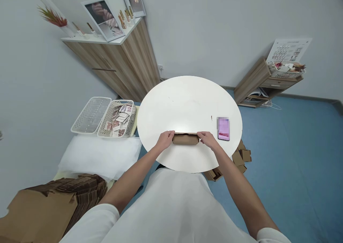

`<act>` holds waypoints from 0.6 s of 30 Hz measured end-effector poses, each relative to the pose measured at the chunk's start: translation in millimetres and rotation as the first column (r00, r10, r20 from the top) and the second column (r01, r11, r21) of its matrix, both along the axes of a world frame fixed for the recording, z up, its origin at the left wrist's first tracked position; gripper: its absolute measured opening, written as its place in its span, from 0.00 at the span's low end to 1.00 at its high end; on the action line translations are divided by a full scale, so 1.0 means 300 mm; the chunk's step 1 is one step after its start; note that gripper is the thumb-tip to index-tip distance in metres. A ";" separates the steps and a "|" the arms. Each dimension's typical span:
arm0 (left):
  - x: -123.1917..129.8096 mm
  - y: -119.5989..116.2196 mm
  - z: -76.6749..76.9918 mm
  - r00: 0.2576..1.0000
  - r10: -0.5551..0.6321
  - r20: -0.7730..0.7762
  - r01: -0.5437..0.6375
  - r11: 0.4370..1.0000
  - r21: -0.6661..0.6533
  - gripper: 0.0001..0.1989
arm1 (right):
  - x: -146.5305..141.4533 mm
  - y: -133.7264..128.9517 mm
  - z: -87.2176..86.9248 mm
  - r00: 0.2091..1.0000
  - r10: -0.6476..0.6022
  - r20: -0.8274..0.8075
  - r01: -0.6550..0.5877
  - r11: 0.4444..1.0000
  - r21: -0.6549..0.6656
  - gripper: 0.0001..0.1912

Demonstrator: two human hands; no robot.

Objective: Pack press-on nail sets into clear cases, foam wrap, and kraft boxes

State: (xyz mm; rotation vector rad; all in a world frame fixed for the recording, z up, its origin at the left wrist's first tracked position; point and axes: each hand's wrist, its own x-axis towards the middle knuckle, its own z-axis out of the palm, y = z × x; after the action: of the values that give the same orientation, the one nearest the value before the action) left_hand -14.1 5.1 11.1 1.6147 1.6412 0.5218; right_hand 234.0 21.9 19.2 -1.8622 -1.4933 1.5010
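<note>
1. Left hand (165,139): grasping the left end of a small, narrow brown cardboard box (185,139), with the fingers bent at its upper corner.
2. Right hand (207,139): grasping the opposite end of the same box, the thumb and fingers at its upper right corner.
3. Box: located between the two hands at the near part of the round white worktop (184,100), its long side facing the wearer; whether its base touches the surface cannot be told.
4. Smartphone (223,128) with a pink and violet screen, partly pixelated: lying on the worktop to the right of the right hand, well apart from the box.
5. White perforated plastic basket (132,120), left of the worktop: containing printed paper packets (120,119). A second white plastic basket (91,115) stands just beside it.
6. Translucent white sheets of soft packing material (99,155): piled in front of the baskets. Nearer the wearer, a stack of flat brown cardboard blanks (40,214).
7. Small brown cardboard boxes (238,159): grouped low down, partly hidden by the worktop's right edge and the right forearm.
8. Background: a wood-grain cabinet (125,66) with a white top, at left; a low wood-grain shelf unit (250,80), at right.
</note>
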 end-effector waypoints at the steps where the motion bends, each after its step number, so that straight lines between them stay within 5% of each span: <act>1: -0.001 0.001 0.000 1.000 -0.011 -0.008 0.011 1.000 0.005 0.22 | 0.001 0.001 0.002 1.000 0.009 -0.001 -0.009 1.000 -0.007 0.16; 8: -0.013 0.012 -0.018 0.999 0.017 0.028 -0.017 1.000 0.003 0.19 | 0.016 0.006 0.014 0.996 -0.017 -0.083 0.007 0.992 -0.125 0.18; 13: -0.040 0.015 -0.048 0.990 0.100 0.104 -0.080 0.980 -0.181 0.26 | 0.041 0.001 -0.007 0.978 -0.114 -0.177 0.060 0.957 -0.283 0.28; 18: -0.061 -0.006 -0.083 0.975 0.131 0.179 -0.069 0.946 -0.316 0.30 | 0.044 -0.025 -0.056 0.976 -0.095 -0.199 0.023 0.941 -0.338 0.26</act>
State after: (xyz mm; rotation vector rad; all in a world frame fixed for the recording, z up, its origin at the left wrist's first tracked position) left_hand -32.2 3.3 -13.7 1.2162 1.5724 0.4370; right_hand 247.3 14.4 2.4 -1.8290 -1.1306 1.9533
